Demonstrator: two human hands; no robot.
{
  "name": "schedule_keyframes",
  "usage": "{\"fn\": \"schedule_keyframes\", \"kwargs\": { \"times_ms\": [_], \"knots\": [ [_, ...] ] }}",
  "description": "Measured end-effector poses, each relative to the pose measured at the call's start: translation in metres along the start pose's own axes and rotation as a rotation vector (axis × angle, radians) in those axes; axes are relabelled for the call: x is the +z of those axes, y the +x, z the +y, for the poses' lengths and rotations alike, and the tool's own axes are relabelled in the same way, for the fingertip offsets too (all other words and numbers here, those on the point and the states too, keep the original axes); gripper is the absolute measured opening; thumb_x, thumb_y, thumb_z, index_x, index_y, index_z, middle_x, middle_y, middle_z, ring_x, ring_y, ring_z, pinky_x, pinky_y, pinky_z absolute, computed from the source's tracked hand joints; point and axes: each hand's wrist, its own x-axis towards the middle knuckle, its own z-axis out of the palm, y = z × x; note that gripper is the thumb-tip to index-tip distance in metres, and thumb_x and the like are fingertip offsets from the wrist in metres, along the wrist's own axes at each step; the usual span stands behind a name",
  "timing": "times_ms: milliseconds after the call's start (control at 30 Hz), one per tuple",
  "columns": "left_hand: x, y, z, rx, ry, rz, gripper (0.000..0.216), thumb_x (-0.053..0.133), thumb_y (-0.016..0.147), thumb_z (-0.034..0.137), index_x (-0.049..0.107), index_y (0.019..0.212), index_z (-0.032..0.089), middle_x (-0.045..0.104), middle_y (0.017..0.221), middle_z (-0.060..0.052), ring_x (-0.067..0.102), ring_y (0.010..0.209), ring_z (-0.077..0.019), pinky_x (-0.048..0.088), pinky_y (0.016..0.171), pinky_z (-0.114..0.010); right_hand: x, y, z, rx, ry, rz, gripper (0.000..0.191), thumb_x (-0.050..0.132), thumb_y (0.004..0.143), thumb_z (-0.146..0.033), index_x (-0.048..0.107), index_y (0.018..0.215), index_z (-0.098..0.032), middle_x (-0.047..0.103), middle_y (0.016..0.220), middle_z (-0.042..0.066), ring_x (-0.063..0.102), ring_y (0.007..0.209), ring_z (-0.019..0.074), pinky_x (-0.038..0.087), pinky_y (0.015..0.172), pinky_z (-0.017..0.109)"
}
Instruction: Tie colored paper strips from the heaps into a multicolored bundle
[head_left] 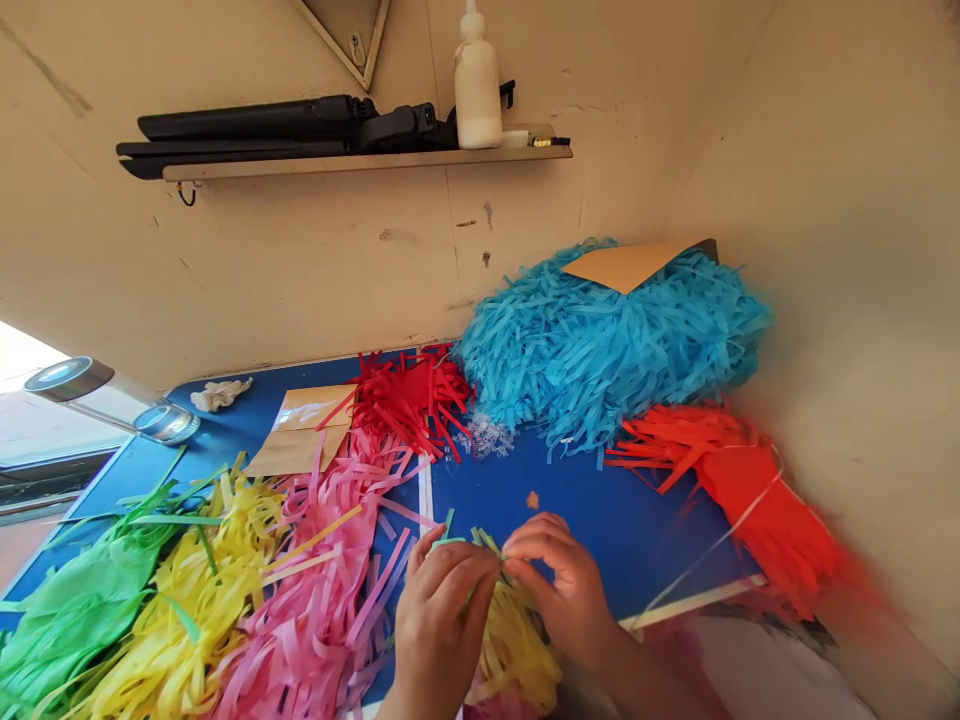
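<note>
My left hand (448, 605) is closed, with green paper strips (486, 542) showing between and behind its fingers. Thumb and fingertips of my right hand (559, 585) pinch close against the left fingertips, at the end of the same strips. Below and between the hands hangs a yellow paper fringe (517, 650), with some pink under it. Left of my left hand lies a pink fringe bundle (330, 570), then a yellow bundle (202, 590) and a green bundle (90, 600). The exact pinch point is partly hidden by my fingers.
On the blue table (480, 490) are a red fringe bundle (409, 400), a large blue fringe heap (615, 340), an orange-red bundle (772, 500), brown envelopes (292, 450), crumpled tissue (220, 395) and a glass bottle (112, 400). A wall shelf (360, 163) holds a glue bottle (478, 90).
</note>
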Motion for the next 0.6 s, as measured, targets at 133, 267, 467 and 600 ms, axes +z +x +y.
{"fn": "schedule_keyframes", "kwargs": {
  "times_ms": [133,267,467,600],
  "knots": [
    [0.004,0.000,0.002,-0.016,-0.002,0.015,0.012,0.060,0.087,0.017,0.066,0.084,0.026,0.076,0.079,0.002,0.071,0.071,-0.0145,0.047,0.102,-0.040,-0.003,0.000,-0.004,-0.008,-0.029,0.019,0.010,0.062,0.093,-0.026,0.067,0.084,-0.025,0.072,0.081,0.000,0.064,0.078,0.0176,0.043,0.080,0.035],
    [0.010,0.002,0.003,-0.022,-0.039,0.016,0.010,0.062,0.086,0.018,0.067,0.084,0.026,0.077,0.079,0.002,0.072,0.071,-0.0154,0.049,0.101,-0.040,-0.011,0.000,-0.007,-0.020,-0.029,0.031,0.008,0.063,0.092,-0.022,0.066,0.086,-0.025,0.073,0.082,-0.002,0.064,0.078,0.0161,0.042,0.081,0.034],
    [0.027,0.010,0.002,-0.014,-0.100,-0.033,0.006,0.063,0.085,0.024,0.068,0.083,0.027,0.076,0.078,0.003,0.073,0.071,-0.0156,0.053,0.095,-0.035,-0.027,-0.001,-0.001,-0.029,-0.075,0.061,0.008,0.063,0.092,-0.020,0.066,0.087,-0.025,0.072,0.084,-0.001,0.064,0.079,0.0158,0.040,0.081,0.034],
    [0.044,0.002,-0.010,-0.111,-0.105,-0.162,0.016,0.064,0.083,0.042,0.067,0.074,0.029,0.077,0.080,0.002,0.074,0.079,-0.0200,0.059,0.078,-0.028,-0.028,-0.005,-0.004,-0.083,-0.136,0.133,0.011,0.061,0.093,-0.026,0.064,0.083,-0.024,0.072,0.080,-0.002,0.065,0.077,0.0148,0.040,0.084,0.035]
  ]
}}
